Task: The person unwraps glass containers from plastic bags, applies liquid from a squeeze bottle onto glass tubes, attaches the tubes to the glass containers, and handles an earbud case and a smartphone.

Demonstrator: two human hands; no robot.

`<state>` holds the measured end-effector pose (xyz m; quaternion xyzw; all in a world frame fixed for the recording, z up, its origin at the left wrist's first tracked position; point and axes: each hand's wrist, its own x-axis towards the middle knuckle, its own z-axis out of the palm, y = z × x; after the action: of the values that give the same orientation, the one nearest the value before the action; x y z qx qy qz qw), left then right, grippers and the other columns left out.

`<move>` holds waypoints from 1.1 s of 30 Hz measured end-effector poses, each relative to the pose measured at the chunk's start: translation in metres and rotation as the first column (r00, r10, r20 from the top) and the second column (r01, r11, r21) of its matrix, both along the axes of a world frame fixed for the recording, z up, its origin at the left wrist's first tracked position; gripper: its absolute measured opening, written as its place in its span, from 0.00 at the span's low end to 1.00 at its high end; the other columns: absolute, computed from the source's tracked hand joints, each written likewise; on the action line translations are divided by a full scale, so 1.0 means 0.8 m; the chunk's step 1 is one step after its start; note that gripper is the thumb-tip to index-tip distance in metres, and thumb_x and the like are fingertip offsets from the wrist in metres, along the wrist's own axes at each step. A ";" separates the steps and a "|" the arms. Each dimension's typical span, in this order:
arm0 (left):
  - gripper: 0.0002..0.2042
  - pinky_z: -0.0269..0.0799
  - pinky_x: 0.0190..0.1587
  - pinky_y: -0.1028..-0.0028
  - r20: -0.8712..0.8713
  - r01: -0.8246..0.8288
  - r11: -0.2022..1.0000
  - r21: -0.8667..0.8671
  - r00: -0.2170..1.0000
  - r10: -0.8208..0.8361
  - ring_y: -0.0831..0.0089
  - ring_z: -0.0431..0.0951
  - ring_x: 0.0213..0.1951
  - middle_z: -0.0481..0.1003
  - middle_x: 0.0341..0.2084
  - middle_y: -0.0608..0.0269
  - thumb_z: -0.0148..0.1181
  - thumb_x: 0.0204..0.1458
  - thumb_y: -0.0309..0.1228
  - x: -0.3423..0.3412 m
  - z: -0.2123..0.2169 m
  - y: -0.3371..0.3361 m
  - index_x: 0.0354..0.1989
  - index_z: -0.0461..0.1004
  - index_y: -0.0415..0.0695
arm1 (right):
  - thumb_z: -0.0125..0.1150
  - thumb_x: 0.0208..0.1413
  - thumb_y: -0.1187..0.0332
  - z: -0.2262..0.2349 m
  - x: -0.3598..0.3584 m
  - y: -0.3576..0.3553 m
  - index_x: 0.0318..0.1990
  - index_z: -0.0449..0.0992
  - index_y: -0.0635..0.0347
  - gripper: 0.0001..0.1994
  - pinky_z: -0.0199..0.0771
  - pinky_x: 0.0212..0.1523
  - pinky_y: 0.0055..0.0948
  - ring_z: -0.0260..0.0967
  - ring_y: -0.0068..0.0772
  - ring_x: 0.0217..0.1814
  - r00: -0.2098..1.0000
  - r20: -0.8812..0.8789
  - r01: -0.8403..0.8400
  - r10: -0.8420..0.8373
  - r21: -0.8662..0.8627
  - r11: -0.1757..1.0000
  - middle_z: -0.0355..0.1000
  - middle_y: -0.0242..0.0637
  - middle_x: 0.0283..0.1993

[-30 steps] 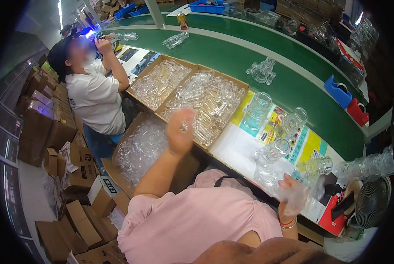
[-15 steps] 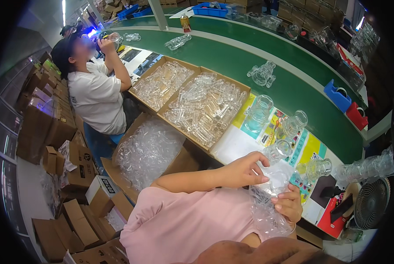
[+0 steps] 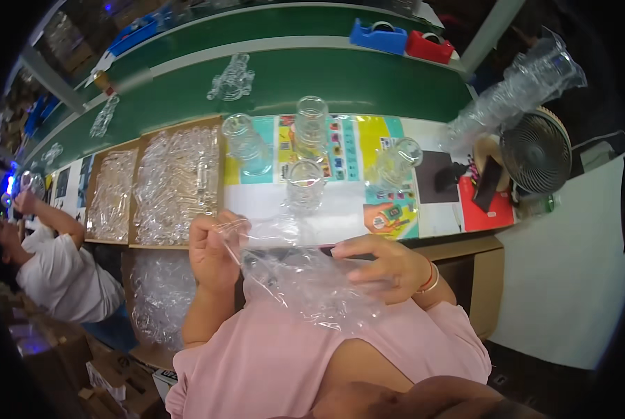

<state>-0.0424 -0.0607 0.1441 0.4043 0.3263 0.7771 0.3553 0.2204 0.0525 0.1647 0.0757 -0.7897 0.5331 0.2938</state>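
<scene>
Between my hands a thin clear plastic bag (image 3: 326,290) is stretched out in front of my chest. My left hand (image 3: 216,253) pinches its upper left edge between thumb and fingers. On the other side my right hand (image 3: 389,269) grips the bag with bent fingers, its index finger reaching toward the middle. Just beyond the bag stands a clear glass vessel (image 3: 305,185) with a round rim. Behind it are another glass vessel (image 3: 312,129), a tilted one (image 3: 248,143) on the left and a leaning one (image 3: 400,164) on the right.
Cardboard trays (image 3: 135,195) of small glass tubes lie on the left, above a box of plastic bags (image 3: 162,293). A co-worker (image 3: 68,272) sits at far left. Glassware (image 3: 232,78) rests on the green belt (image 3: 340,73). A fan (image 3: 536,150) and wrapped glassware (image 3: 515,87) stand right.
My view has swung to the right, so the co-worker and trays now appear farther left. My hands have moved apart, and the bag is spread between them.
</scene>
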 end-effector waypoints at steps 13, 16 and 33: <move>0.07 0.70 0.28 0.80 0.008 0.657 0.652 -0.378 0.707 -0.708 0.81 0.73 0.27 0.75 0.40 0.52 0.48 0.60 0.30 0.045 0.007 0.021 0.39 0.68 0.38 | 0.55 0.58 0.59 -0.049 -0.024 0.016 0.55 0.64 0.69 0.24 0.46 0.66 0.37 0.57 0.38 0.63 0.954 0.287 0.067 0.083 -0.475 0.877 0.65 0.46 0.55; 0.06 0.70 0.27 0.80 0.098 0.583 0.708 -0.398 0.795 -0.599 0.80 0.73 0.28 0.74 0.36 0.56 0.49 0.59 0.27 0.041 0.003 0.021 0.39 0.68 0.37 | 0.58 0.55 0.68 -0.058 -0.023 0.023 0.49 0.68 0.66 0.17 0.54 0.61 0.35 0.66 0.30 0.50 0.966 0.243 0.046 0.086 -0.491 0.870 0.70 0.38 0.44; 0.07 0.65 0.22 0.82 0.125 0.485 0.779 -0.397 0.869 -0.478 0.81 0.67 0.20 0.67 0.26 0.64 0.52 0.57 0.29 0.008 0.011 0.038 0.33 0.69 0.37 | 0.57 0.52 0.80 -0.042 -0.026 0.052 0.42 0.68 0.68 0.10 0.71 0.38 0.26 0.70 0.30 0.36 0.984 -0.099 -0.174 0.150 -0.742 0.648 0.70 0.44 0.38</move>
<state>-0.0358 -0.0302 0.1528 0.3822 0.3668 0.5762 0.6224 0.1997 0.0943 0.1314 0.0265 -0.4871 0.8329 0.2614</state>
